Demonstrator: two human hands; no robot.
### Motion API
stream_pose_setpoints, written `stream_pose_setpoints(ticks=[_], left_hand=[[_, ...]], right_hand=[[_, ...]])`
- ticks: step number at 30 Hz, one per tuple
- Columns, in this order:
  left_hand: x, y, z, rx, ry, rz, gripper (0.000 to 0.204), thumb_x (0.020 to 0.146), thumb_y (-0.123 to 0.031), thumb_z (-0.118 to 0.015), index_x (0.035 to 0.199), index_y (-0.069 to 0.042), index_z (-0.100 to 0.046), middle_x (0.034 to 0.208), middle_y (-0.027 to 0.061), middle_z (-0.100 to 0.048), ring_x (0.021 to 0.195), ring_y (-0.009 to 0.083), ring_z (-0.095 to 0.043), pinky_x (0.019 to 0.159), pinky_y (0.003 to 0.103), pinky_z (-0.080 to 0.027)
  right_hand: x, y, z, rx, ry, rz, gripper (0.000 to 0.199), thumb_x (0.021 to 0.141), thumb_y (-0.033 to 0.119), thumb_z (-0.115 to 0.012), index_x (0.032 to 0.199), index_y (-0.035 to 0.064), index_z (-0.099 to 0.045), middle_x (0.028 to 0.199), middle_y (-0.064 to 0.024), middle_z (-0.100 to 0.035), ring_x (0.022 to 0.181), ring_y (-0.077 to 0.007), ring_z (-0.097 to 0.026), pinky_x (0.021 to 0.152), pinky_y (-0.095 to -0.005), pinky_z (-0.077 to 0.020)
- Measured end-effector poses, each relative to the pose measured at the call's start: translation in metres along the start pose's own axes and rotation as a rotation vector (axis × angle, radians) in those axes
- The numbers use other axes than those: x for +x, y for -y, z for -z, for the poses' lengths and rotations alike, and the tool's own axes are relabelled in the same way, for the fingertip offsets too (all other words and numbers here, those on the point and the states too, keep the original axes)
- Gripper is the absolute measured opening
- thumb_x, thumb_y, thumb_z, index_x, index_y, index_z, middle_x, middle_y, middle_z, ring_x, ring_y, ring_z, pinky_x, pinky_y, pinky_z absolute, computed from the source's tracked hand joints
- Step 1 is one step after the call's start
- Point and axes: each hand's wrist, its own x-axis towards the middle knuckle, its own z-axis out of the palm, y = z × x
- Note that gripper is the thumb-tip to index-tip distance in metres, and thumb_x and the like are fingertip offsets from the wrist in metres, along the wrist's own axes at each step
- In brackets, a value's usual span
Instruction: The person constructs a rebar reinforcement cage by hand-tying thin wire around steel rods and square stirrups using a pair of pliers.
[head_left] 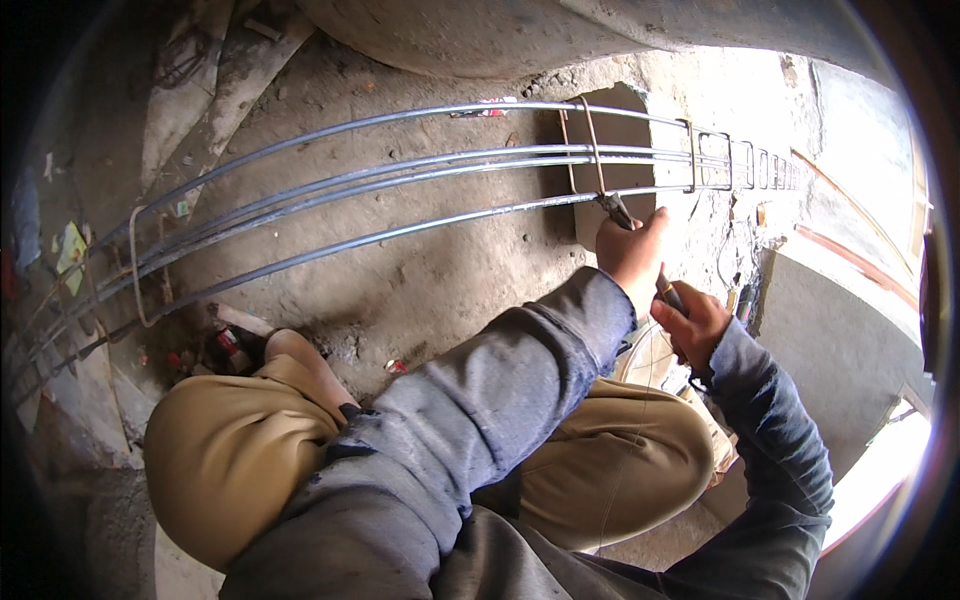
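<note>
Several long steel bars (400,180) run from the left to the far right, bound into a cage by rectangular stirrups (585,150). Dark pincers (615,210) bite at the nearest bar where a stirrup crosses it. My left hand (632,252) is closed around the pincers just behind the jaws. The handle comes out below it and ends in my right hand (692,322), which is closed on it. Both forearms are in grey-blue sleeves.
I squat on rough concrete ground (420,280), my knees in tan trousers (230,450). A concrete block (640,130) sits under the cage. A low concrete wall (830,310) stands on the right. A pale wire coil (650,362) lies by my knee; debris lies at the left.
</note>
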Motion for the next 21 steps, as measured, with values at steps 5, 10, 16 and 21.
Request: stream_pose_setpoints(ticks=[5, 10, 16, 21], left_hand=[[0.002, 0.003, -0.005, 0.185, -0.129, 0.013, 0.020, 0.083, -0.013, -0.064, 0.074, -0.007, -0.047, 0.057, 0.0021, -0.047, 0.043, 0.0130, -0.045, 0.039, 0.031, -0.037], [0.009, 0.024, -0.009, 0.129, -0.200, -0.070, 0.016, 0.081, -0.003, -0.062, 0.078, -0.008, -0.047, 0.061, 0.0017, -0.047, 0.047, 0.0118, -0.043, 0.041, 0.031, -0.035], [0.014, 0.016, -0.006, 0.141, -0.248, -0.010, 0.019, 0.082, -0.006, -0.062, 0.086, -0.011, -0.043, 0.069, 0.0008, -0.045, 0.054, 0.0118, -0.044, 0.046, 0.028, -0.038], [0.009, 0.016, -0.004, -0.084, -0.077, 0.079, 0.021, 0.083, -0.007, -0.062, 0.086, -0.014, -0.042, 0.072, 0.0003, -0.043, 0.055, 0.0092, -0.040, 0.045, 0.025, -0.038]], right_hand=[[0.006, -0.032, -0.022, 1.247, 0.421, -0.039, 0.056, 0.086, 0.039, -0.060, 0.121, -0.0012, -0.044, 0.108, -0.0178, -0.053, 0.097, -0.0336, -0.061, 0.082, -0.0467, -0.0489], [0.003, -0.062, -0.040, 1.186, 0.306, 0.082, 0.071, 0.085, 0.049, -0.057, 0.130, -0.0023, -0.036, 0.112, -0.0209, -0.054, 0.098, -0.0347, -0.061, 0.078, -0.0455, -0.0523], [-0.046, -0.077, -0.003, 0.652, -0.483, 0.030, 0.053, 0.094, 0.043, -0.043, 0.126, 0.0007, -0.044, 0.116, -0.0153, -0.056, 0.098, -0.0242, -0.059, 0.073, -0.0321, -0.0513], [-0.011, -0.071, -0.002, 1.451, 0.250, -0.027, 0.074, 0.089, 0.064, -0.034, 0.128, 0.0019, -0.044, 0.126, -0.0250, -0.049, 0.113, -0.0401, -0.051, 0.093, -0.0510, -0.0415]])
